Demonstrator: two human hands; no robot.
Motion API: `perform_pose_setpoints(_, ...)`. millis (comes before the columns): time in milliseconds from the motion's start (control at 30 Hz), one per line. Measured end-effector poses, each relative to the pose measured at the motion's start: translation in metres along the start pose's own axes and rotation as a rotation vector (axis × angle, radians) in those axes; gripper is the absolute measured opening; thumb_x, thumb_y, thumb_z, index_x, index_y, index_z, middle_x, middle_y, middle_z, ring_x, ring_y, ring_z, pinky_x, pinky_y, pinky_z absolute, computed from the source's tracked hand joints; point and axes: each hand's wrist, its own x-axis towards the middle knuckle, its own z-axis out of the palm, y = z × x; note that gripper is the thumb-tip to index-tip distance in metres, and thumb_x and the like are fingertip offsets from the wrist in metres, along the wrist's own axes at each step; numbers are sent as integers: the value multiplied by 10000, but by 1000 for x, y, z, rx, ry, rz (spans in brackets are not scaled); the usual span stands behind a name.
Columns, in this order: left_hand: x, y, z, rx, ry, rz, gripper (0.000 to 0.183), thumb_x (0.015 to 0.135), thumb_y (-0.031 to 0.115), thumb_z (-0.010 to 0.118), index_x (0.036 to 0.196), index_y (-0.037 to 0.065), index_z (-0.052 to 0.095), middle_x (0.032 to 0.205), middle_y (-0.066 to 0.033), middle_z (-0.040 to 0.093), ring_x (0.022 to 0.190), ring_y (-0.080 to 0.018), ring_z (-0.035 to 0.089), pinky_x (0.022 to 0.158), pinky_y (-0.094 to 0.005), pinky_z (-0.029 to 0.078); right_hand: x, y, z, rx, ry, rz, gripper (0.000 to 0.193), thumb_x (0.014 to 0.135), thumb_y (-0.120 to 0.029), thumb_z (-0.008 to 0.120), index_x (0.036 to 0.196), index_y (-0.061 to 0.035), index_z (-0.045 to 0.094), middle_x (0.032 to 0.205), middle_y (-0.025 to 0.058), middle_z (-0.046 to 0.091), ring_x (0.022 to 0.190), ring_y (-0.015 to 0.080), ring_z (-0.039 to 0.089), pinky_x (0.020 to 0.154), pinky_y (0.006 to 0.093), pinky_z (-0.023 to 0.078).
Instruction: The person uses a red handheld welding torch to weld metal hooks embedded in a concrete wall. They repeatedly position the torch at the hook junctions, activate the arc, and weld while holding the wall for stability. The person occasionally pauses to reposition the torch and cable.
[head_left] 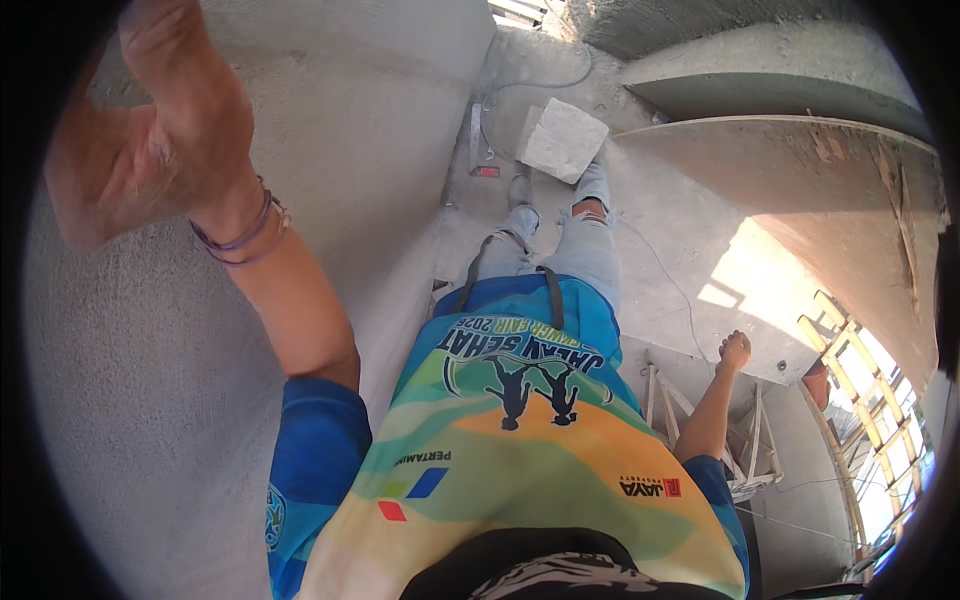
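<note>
My left hand is raised at the upper left in front of the grey plastered wall. Its palm is in sight and the thumb stands apart, while some fingers run into the dark picture rim; it seems open and I see nothing in it. Purple bands circle that wrist. Down at my right side, away from the wall, my right hand has its fingers curled in. Whether they hold anything I cannot make out. A pale, squarish block lies by my feet, partly covering one foot from view.
Left of the block are a metal straightedge, a small red item and a looping hose. A large curved panel rises at right. Beyond my right arm stand a frame, a reddish bucket and a yellowish lattice.
</note>
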Motion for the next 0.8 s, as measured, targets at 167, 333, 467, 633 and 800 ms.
perform_pose_setpoints(167, -31, 30, -59, -25, 199, -94, 148, 831, 168, 815, 807, 50, 730, 888, -100, 742, 734, -112, 679, 596, -226, 563, -108, 91, 36, -186, -175, 72, 308, 929, -175, 651, 1204, -55, 581, 828, 55, 648, 652, 121, 611, 493, 257, 453)
perform_pose_setpoints(333, -24, 41, -39, 214, -132, 61, 184, 797, 236, 843, 715, 149, 703, 808, 27, 731, 685, -77, 653, 555, -213, 506, -186, 155, 117, -235, -968, -562, 441, 852, -188, 728, 1221, 12, 594, 910, 157, 715, 706, 169, 660, 574, 310, 500)
perform_pose_setpoints(467, -16, 53, -29, 354, -193, 4, 244, 794, 309, 842, 659, 187, 679, 755, 88, 716, 631, -69, 650, 524, -209, 482, -169, 122, 140, -180, -842, -495, 445, 862, -198, 719, 1231, 17, 595, 937, 160, 726, 750, 167, 678, 587, 304, 503)
perform_pose_setpoints(633, -14, 61, -31, 387, -303, -58, 262, 820, 300, 828, 643, 183, 675, 727, 72, 719, 592, -73, 659, 494, -209, 480, -93, 22, 134, -145, -602, -122, 470, 908, -200, 682, 1306, 12, 548, 910, 112, 696, 746, 156, 639, 570, 277, 483)
perform_pose_setpoints(800, -13, 67, -28, 456, -245, -95, 289, 814, 312, 819, 628, 195, 631, 712, 90, 687, 577, -76, 615, 487, -231, 453, -40, -39, 143, -180, -625, -215, 471, 911, -181, 671, 1324, 2, 537, 907, 86, 671, 722, 139, 616, 558, 258, 477)
